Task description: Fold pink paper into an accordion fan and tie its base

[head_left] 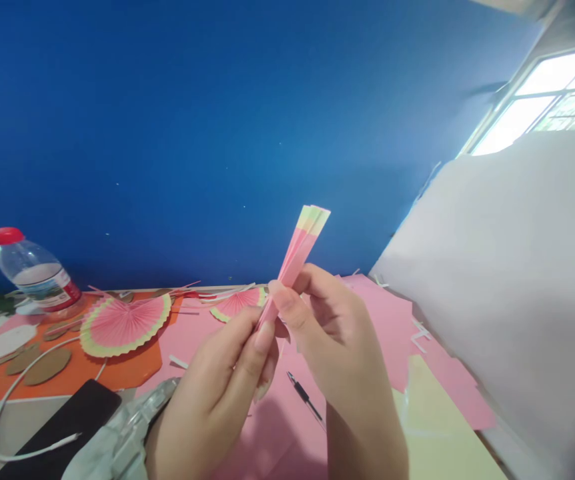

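Head view — left hand [222, 377], right hand [340, 340] higher, pinching pleated paper [303, 247]

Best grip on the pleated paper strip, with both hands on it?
Likely the upper part of the pleated paper strip, from above, pressing the folds together just below the yellowish end. The left hand and right hand cover its lower part; the top stands free, tilted right, its pleats slightly spread.

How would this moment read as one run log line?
left hand: grips lower end of pleated pink paper strip | right hand: pinches same strip higher up | pen: lying on pink paper
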A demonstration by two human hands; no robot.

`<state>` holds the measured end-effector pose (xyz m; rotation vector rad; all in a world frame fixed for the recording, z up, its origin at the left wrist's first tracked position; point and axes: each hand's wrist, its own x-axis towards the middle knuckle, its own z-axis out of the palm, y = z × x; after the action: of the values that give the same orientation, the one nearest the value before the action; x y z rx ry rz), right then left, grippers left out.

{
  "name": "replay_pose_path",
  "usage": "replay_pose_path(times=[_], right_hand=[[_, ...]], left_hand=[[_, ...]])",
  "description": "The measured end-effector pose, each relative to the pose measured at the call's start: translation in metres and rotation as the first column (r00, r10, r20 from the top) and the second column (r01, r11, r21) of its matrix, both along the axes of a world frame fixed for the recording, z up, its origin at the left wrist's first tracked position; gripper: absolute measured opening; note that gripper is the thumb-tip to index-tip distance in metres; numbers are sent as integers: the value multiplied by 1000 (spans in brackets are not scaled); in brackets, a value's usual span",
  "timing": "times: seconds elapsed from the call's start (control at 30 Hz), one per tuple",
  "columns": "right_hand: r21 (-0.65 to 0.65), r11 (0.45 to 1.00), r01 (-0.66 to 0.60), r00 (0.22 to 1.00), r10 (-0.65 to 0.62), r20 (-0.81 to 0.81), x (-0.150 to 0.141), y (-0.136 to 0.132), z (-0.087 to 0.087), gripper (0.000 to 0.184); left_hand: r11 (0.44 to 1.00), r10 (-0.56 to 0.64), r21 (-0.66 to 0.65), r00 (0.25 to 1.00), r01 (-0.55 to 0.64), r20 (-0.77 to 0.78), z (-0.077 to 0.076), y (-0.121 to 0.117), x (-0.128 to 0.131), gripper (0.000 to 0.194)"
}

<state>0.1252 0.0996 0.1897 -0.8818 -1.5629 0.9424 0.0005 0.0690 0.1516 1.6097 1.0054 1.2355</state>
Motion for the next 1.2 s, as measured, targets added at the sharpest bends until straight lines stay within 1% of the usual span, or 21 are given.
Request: replay_pose_path(times=[0.07, 0.13, 0.2, 0.27, 0.33, 0.4, 0.43, 0.5, 0.57, 0.63, 0.73, 0.77, 0.83, 0.9, 0.97, 1.07, 1.13, 1.2], right_hand=[[-9, 1000, 9, 999, -10, -46, -3, -2, -2, 27], [-47, 999, -22, 992, 16, -128, -7, -5, -3, 28], [-72, 996, -54, 981, 39, -192, -10, -8, -4, 29], [-64, 995, -70, 981, 57, -187, -11, -8, -5, 27], [-43, 995, -90, 990, 84, -109, -10, -7, -4, 23], [-25, 996, -89, 995, 88, -37, -6, -5, -2, 22], [-20, 997, -72, 997, 71, -27, -4, -4, -2, 22], [-14, 1000, -9, 999, 8, -50, 0, -3, -1, 23], [16, 998, 68, 996, -66, -65, 2, -2, 0, 24], [38, 996, 78, 995, -76, -64, 2, -2, 1, 25], [5, 1000, -30, 999, 30, -45, 0, -2, 1, 26], [-9, 998, -55, 998, 54, -39, -1, -2, 1, 27], [-35, 998, -58, 997, 56, -59, -4, -3, 0, 29], [-70, 997, -40, 993, 32, -118, -5, -3, 0, 30], [-86, 996, -38, 989, 25, -147, -6, -3, -1, 31], [-39, 999, -9, 993, 4, -117, -6, -3, -2, 30], [-21, 1000, 6, 991, -8, -130, -7, -2, -3, 30], [-28, 999, -16, 989, 12, -148, -7, -2, -4, 30]], left_hand=[[1000, -13, 3, 1000, 13, 26, 1, 0, 3, 26], [1000, -6, 2, 997, 6, 81, 2, -2, 8, 25], [1000, 24, -12, 990, -23, 141, 4, -5, 13, 26], [997, 73, -25, 977, -69, 200, 6, -8, 17, 25], [994, 110, -22, 964, -108, 243, 7, -9, 17, 23], [993, 113, -3, 968, -115, 226, 7, -9, 14, 24], [995, 102, 4, 978, -104, 182, 7, -8, 12, 25], [998, 57, 6, 997, -57, 56, 7, -6, 9, 26], [1000, 24, 7, 999, -23, -27, 6, -4, 6, 26], [999, 37, 12, 999, -37, -1, 2, -4, 5, 25], [997, 72, -6, 991, -72, 115, -7, -5, 4, 16], [996, 85, -20, 988, -83, 133, -10, -5, 4, 15], [992, 125, -22, 982, -123, 141, -13, -6, 5, 17], [992, 123, 7, 986, -124, 117, -10, -6, 8, 15], [993, 111, 25, 989, -114, 99, -5, -6, 11, 24], [997, 70, 10, 991, -72, 110, 0, -6, 14, 25], [999, 33, -16, 993, -32, 112, 2, -6, 13, 24], [999, 43, -27, 990, -40, 135, 2, -7, 12, 27]])
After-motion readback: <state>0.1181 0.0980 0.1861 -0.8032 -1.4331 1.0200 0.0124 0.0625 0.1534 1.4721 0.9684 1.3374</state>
